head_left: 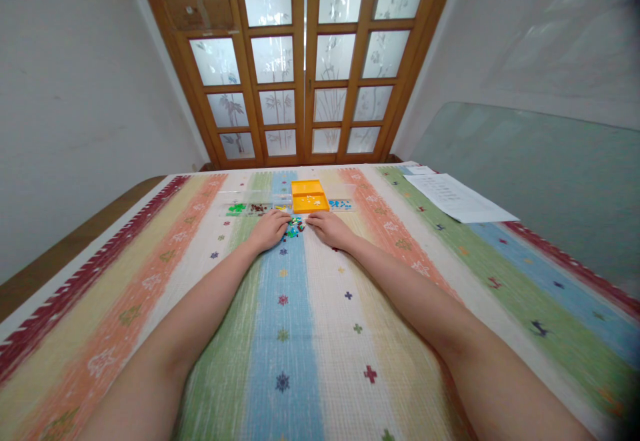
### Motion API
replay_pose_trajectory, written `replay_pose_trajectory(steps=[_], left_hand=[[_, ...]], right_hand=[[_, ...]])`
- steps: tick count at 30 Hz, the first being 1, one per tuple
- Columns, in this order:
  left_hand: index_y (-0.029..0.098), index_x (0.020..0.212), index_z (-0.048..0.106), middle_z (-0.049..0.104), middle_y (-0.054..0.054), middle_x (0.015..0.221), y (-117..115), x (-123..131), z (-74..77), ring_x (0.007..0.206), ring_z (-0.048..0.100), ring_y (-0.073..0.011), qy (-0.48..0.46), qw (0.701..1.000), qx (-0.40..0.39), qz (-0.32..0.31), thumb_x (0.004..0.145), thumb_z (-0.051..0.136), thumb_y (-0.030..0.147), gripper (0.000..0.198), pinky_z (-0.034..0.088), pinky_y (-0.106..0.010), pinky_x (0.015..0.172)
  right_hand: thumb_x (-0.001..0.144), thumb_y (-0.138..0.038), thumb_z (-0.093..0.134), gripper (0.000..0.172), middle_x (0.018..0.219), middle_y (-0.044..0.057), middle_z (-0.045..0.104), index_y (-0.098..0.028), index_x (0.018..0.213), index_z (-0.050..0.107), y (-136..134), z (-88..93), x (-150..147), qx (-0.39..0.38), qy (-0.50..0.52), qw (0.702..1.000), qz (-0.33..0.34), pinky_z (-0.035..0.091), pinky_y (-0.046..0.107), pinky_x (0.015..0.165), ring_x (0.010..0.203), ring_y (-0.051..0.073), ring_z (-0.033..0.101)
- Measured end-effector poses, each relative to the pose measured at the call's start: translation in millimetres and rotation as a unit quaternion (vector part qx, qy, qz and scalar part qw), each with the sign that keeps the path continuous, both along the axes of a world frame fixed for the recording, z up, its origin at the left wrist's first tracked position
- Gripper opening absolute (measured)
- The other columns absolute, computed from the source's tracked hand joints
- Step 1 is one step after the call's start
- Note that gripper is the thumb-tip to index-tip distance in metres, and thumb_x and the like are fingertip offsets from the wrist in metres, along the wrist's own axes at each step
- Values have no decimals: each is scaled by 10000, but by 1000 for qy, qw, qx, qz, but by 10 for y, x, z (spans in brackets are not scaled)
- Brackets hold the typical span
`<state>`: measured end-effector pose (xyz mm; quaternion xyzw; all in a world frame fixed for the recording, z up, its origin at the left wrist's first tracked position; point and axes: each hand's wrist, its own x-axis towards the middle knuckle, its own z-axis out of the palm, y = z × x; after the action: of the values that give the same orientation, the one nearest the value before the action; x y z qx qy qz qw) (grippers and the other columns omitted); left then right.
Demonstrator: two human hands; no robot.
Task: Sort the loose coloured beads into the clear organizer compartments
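A small pile of mixed coloured pieces [294, 229], mostly green, blue and dark red, lies on the striped tablecloth between my hands. My left hand [270, 229] rests at the pile's left side, fingers bent inward and pressed together. From the right, my right hand [329, 227] reaches to the pile's edge with its fingertips drawn together. Whatever either hand pinches is too small to make out. Just beyond them stands an open orange box [310, 188], with white pieces [311, 200] in its near half.
Left of the box, a clear tray [227, 198] holds green pieces [237, 208], brown pieces [258, 208] and yellow pieces [281, 208]. Blue pieces [340, 204] sit in a clear tray on the right. Printed paper [457, 197] lies at the table's far right, near a pale green panel [530, 174].
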<state>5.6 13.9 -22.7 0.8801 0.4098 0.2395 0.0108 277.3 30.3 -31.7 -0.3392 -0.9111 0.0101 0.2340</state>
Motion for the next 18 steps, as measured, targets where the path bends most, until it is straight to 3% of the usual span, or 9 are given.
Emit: replay_pose_trajectory(steps=[9, 18], left_hand=[[208, 1277, 729, 722, -86, 1287, 8, -8, -23, 1221, 576, -247, -6, 1000, -12, 4, 1034, 435, 270, 387, 432, -473, 1138], [203, 1258, 732, 722, -91, 1260, 11, -8, -29, 1207, 576, -247, -9, 1000, -8, 7, 1037, 431, 276, 380, 435, -472, 1125]], right_hand=[[1037, -192, 476, 317, 1215, 123, 738, -178, 1178, 759, -25, 28, 12, -23, 16, 999, -45, 491, 375, 1033, 1149, 238, 652], [1023, -233, 509, 303, 1269, 105, 730, -208, 1190, 761, -14, 42, 44, -43, 133, 988, -64, 501, 389, 1046, 1169, 239, 665]])
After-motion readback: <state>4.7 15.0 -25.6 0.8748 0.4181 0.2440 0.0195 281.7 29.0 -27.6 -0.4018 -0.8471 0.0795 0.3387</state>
